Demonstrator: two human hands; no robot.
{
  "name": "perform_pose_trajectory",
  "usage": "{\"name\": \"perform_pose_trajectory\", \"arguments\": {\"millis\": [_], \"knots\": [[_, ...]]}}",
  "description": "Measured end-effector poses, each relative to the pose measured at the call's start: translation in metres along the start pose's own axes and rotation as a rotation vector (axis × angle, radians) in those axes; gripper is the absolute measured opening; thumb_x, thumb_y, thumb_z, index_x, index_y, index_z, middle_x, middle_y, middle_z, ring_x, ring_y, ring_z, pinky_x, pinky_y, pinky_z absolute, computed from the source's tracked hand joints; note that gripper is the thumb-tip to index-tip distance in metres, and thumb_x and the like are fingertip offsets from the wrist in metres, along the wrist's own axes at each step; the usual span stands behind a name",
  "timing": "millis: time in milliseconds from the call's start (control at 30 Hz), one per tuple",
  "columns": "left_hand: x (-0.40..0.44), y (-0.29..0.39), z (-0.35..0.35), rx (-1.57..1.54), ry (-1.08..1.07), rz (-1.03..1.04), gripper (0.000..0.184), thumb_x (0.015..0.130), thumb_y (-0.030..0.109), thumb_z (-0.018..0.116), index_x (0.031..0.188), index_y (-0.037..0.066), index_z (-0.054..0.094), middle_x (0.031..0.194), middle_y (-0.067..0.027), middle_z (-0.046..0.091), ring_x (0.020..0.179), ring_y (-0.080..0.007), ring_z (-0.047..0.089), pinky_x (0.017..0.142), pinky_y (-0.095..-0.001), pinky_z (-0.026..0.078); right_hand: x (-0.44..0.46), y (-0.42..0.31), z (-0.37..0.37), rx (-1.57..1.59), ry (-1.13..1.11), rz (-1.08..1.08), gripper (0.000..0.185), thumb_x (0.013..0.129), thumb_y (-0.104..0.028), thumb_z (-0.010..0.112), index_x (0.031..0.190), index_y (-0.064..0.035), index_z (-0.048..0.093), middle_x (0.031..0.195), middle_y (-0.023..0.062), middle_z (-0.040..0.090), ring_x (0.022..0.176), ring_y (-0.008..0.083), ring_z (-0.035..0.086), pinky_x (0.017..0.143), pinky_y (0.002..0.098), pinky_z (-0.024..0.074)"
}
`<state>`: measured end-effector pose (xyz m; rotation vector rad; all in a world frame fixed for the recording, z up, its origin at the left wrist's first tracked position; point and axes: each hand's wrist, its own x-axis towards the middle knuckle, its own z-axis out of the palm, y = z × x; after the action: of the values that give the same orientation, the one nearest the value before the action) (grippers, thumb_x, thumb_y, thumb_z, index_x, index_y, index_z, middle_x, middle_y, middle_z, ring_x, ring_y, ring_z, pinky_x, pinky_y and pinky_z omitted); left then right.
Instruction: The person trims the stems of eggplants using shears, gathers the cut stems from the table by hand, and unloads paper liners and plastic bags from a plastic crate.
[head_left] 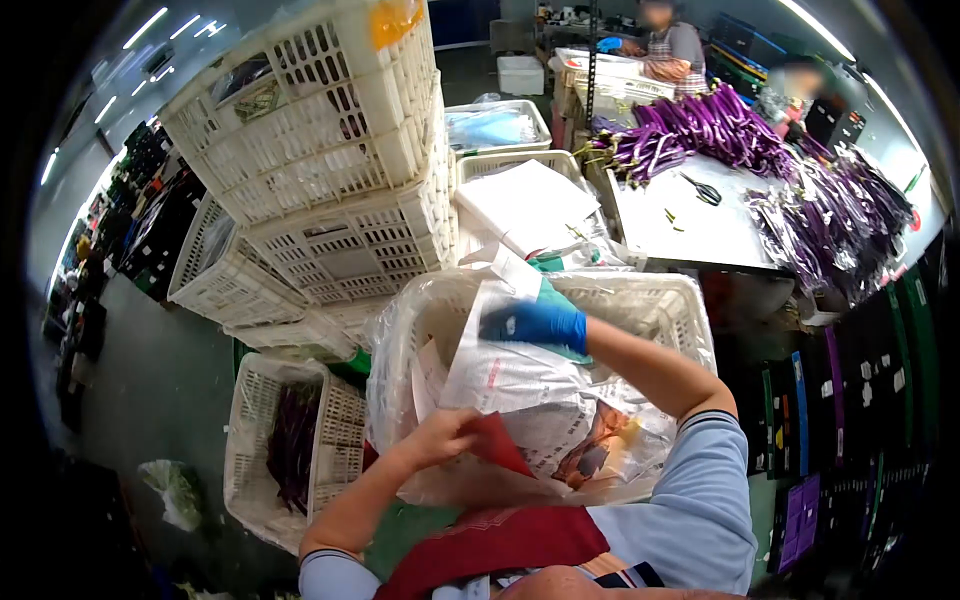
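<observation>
A white plastic crate (660, 292) lined with clear film stands in front of me, with printed paper sheets (520, 390) spread inside it. My left hand (440, 437), bare, is closed on the corner of a red-printed sheet (500, 446) at the crate's near left side. Over the far part of the paper is my right hand (535, 325) in a blue glove; its fingers are blurred, and their pose cannot be made out. Green-printed paper (555, 300) lies just beyond the glove. A brown and orange picture (600, 445) shows at the near right of the lining.
Tall stacked white crates (345, 250) rise at the left. A crate (340, 410) with dark purple vegetables (294, 440) sits below them. At the right, a table (690, 215) bears eggplants (700, 130) and scissors (703, 190). People (675, 50) stand at the back.
</observation>
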<state>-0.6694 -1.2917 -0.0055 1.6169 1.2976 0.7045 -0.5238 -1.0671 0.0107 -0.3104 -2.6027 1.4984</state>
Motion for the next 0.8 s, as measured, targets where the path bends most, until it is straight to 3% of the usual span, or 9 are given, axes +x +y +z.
{"name": "perform_pose_trajectory", "arguments": {"millis": [67, 133, 200, 267, 367, 533, 567, 667, 800], "knots": [[0.013, -0.009, 0.007, 0.114, 0.022, 0.018, 0.023, 0.076, 0.014, 0.064, 0.095, 0.002, 0.057, 0.085, -0.0151, 0.061, 0.080, -0.0294, 0.059, 0.070, -0.0340, 0.046, 0.032, 0.025, -0.043, -0.457, 0.374, 0.120, 0.050, 0.075, -0.039, 0.066, 0.110, -0.0038, 0.058, 0.110, 0.0163, 0.058, 0.098, 0.0228, 0.056, 0.086, 0.0321, 0.0421], [0.020, -0.021, 0.012, 0.170, 0.047, 0.052, 0.025, 0.076, 0.017, 0.064, 0.094, 0.003, 0.057, 0.085, -0.0154, 0.060, 0.079, -0.0332, 0.057, 0.068, -0.0369, 0.045, 0.059, 0.095, -0.055, -0.126, 0.490, 0.198, 0.046, 0.074, -0.040, 0.066, 0.100, -0.0021, 0.062, 0.100, 0.0194, 0.060, 0.094, 0.0249, 0.057, 0.084, 0.0335, 0.0432], [0.027, -0.019, 0.007, 0.246, 0.040, 0.061, 0.024, 0.075, 0.017, 0.064, 0.094, 0.003, 0.057, 0.083, -0.0155, 0.060, 0.077, -0.0340, 0.056, 0.067, -0.0383, 0.044, 0.082, 0.147, -0.072, -0.374, 0.302, 0.457, 0.036, 0.078, -0.032, 0.062, 0.094, 0.0001, 0.062, 0.087, 0.0180, 0.062, 0.081, 0.0254, 0.060, 0.076, 0.0336, 0.0459], [0.038, -0.016, -0.003, 0.297, 0.173, 0.180, 0.024, 0.075, 0.017, 0.064, 0.093, 0.003, 0.058, 0.081, -0.0160, 0.059, 0.075, -0.0343, 0.056, 0.066, -0.0390, 0.044, 0.092, 0.178, -0.085, -0.136, 0.582, 0.475, 0.033, 0.081, -0.030, 0.059, 0.090, 0.0016, 0.063, 0.078, 0.0133, 0.062, 0.067, 0.0210, 0.059, 0.067, 0.0330, 0.0472], [0.063, 0.004, -0.017, 0.171, 0.231, 0.148, 0.022, 0.075, 0.016, 0.064, 0.090, 0.002, 0.058, 0.079, -0.0174, 0.059, 0.075, -0.0349, 0.056, 0.066, -0.0387, 0.043, 0.081, 0.170, -0.099, 0.186, 0.357, 0.462, 0.034, 0.085, -0.032, 0.055, 0.093, 0.0001, 0.063, 0.078, 0.0084, 0.062, 0.063, 0.0146, 0.058, 0.060, 0.0313, 0.0472], [0.070, -0.020, 0.012, 0.039, 0.187, 0.015, 0.023, 0.077, 0.017, 0.066, 0.092, 0.002, 0.059, 0.081, -0.0129, 0.060, 0.073, -0.0254, 0.057, 0.067, -0.0316, 0.045, 0.045, 0.136, -0.070, -0.134, 0.027, 0.429, 0.057, 0.085, -0.053, 0.047, 0.096, 0.0006, 0.061, 0.076, 0.0048, 0.059, 0.068, 0.0135, 0.049, 0.068, 0.0280, 0.0421], [0.067, -0.025, 0.020, 0.032, 0.173, 0.026, 0.022, 0.077, 0.017, 0.066, 0.092, 0.002, 0.059, 0.081, -0.0128, 0.060, 0.074, -0.0255, 0.058, 0.067, -0.0316, 0.045, 0.038, 0.114, -0.070, -0.171, -0.051, 0.513, 0.062, 0.084, -0.055, 0.042, 0.108, -0.0003, 0.058, 0.099, 0.0169, 0.062, 0.089, 0.0253, 0.056, 0.084, 0.0332, 0.0399], [0.065, -0.037, 0.034, 0.000, 0.134, 0.010, 0.022, 0.076, 0.016, 0.066, 0.092, 0.004, 0.059, 0.082, -0.0124, 0.061, 0.076, -0.0257, 0.058, 0.068, -0.0328, 0.045, 0.029, 0.136, -0.062, -0.114, -0.027, 0.532, 0.063, 0.083, -0.056, 0.046, 0.103, 0.0015, 0.059, 0.094, 0.0189, 0.063, 0.083, 0.0253, 0.058, 0.080, 0.0335, 0.0425], [0.064, -0.026, 0.025, 0.240, 0.241, 0.214, 0.027, 0.075, 0.019, 0.066, 0.098, 0.007, 0.059, 0.088, -0.0131, 0.062, 0.080, -0.0285, 0.059, 0.069, -0.0367, 0.046, 0.030, 0.107, -0.059, 0.054, 0.801, 0.167, 0.042, 0.089, -0.039, 0.047, 0.080, -0.0006, 0.063, 0.067, 0.0187, 0.058, 0.060, 0.0278, 0.055, 0.061, 0.0353, 0.0445]]}}
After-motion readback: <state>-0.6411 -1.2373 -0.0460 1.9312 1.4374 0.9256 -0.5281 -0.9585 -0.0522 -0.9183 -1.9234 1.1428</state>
